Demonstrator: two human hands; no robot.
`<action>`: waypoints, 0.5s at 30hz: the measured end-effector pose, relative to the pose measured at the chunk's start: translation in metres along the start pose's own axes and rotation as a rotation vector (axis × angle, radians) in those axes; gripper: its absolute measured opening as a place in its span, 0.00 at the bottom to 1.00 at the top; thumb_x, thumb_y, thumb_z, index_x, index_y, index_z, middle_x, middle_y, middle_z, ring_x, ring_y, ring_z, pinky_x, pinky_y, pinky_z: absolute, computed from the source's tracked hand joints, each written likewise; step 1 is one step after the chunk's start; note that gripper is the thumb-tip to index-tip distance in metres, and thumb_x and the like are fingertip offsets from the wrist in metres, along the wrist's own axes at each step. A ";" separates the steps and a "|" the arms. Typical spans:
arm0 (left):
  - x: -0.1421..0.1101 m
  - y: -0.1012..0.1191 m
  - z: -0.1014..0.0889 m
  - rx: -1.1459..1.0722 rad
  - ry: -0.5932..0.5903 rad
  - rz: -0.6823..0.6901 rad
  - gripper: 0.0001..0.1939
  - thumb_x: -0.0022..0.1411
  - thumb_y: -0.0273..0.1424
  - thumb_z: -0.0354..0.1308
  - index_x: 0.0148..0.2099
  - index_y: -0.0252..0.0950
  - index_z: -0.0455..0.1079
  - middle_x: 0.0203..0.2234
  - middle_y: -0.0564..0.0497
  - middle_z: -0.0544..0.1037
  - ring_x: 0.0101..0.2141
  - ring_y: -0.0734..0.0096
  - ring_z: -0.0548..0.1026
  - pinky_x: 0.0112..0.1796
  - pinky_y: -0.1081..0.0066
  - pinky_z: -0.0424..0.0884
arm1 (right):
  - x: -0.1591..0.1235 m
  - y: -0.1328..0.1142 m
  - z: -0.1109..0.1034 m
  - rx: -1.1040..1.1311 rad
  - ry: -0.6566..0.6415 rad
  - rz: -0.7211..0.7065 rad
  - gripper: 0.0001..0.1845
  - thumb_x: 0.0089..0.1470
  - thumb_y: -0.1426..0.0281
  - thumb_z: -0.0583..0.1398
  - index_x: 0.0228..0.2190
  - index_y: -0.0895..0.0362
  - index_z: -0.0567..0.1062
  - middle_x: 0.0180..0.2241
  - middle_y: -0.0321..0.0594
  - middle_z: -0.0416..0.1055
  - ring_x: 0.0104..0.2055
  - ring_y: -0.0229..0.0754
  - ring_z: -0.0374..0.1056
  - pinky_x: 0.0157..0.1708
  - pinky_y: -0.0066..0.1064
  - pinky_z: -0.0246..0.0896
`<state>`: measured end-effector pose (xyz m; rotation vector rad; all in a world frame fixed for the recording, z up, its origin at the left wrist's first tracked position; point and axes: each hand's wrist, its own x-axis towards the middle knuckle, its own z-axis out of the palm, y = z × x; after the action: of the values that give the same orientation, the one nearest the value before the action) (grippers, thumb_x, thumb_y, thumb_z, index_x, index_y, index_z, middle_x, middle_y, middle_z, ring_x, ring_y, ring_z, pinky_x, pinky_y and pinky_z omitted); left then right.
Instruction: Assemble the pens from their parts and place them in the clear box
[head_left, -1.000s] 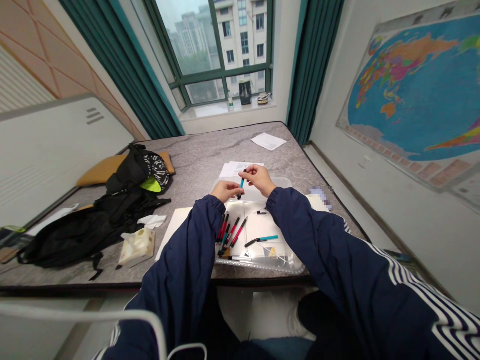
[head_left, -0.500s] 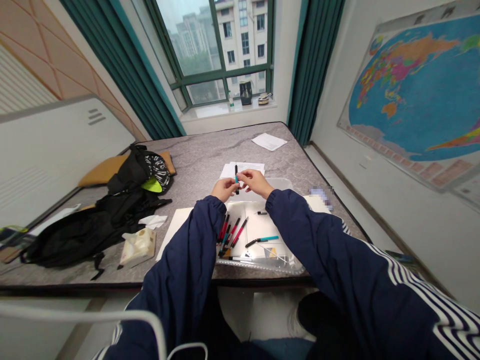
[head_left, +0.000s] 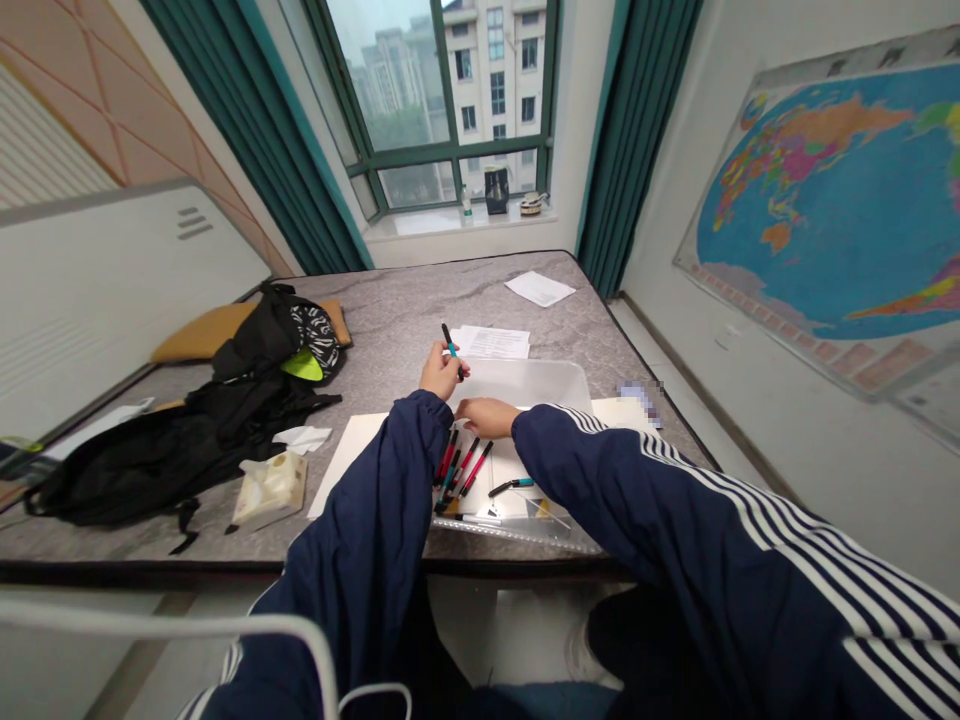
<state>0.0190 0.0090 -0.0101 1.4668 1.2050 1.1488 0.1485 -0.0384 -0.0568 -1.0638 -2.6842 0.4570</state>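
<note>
- Closest to you, a shallow clear plastic tray [head_left: 517,538] sits at the front edge of the grey marbled counter [head_left: 397,330].
- Inside it, toward your left sleeve, you have a loose bunch of slim red and black pens [head_left: 477,468]; a turquoise and black pen [head_left: 517,484] lies apart to their right, beside your right sleeve.
- Left of your left sleeve, a pale, soft tissue pack [head_left: 271,487] rests on the counter.
- Your right hand [head_left: 489,417] is over the tray's far part, just beyond the bunch, fingers bent downward; you cannot tell whether they grip anything.
- Slightly farther, your left hand [head_left: 439,372] pinches a slender turquoise pen with black ends [head_left: 451,345], tilted and raised off the counter.
- Behind that pen, to its right, white printed sheets [head_left: 495,342] lie flat.
- Farther back, you have another white sheet [head_left: 540,288], then a green-framed window [head_left: 450,150].
</note>
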 end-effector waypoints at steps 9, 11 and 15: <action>-0.002 -0.002 0.001 0.074 -0.058 0.042 0.15 0.52 0.25 0.52 0.44 0.39 0.62 0.24 0.55 0.76 0.23 0.73 0.74 0.26 0.75 0.67 | 0.006 -0.011 0.030 -0.300 -0.069 -0.031 0.16 0.54 0.81 0.55 0.43 0.62 0.76 0.46 0.53 0.73 0.43 0.48 0.71 0.41 0.32 0.64; -0.003 -0.001 0.001 0.070 -0.063 0.048 0.15 0.52 0.24 0.52 0.44 0.38 0.62 0.23 0.55 0.76 0.22 0.74 0.74 0.27 0.75 0.68 | 0.008 -0.009 0.032 -0.344 -0.072 -0.029 0.15 0.54 0.82 0.54 0.41 0.64 0.76 0.45 0.55 0.73 0.44 0.48 0.71 0.42 0.33 0.64; -0.003 -0.003 0.000 0.037 -0.059 0.050 0.15 0.51 0.24 0.53 0.43 0.39 0.64 0.23 0.55 0.77 0.21 0.75 0.73 0.27 0.75 0.68 | 0.012 -0.003 0.033 -0.369 -0.097 -0.036 0.15 0.52 0.84 0.55 0.41 0.66 0.76 0.44 0.56 0.73 0.45 0.49 0.70 0.45 0.34 0.64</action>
<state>0.0182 0.0064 -0.0130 1.5560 1.1602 1.1144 0.1277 -0.0387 -0.0849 -1.1035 -2.9427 0.0014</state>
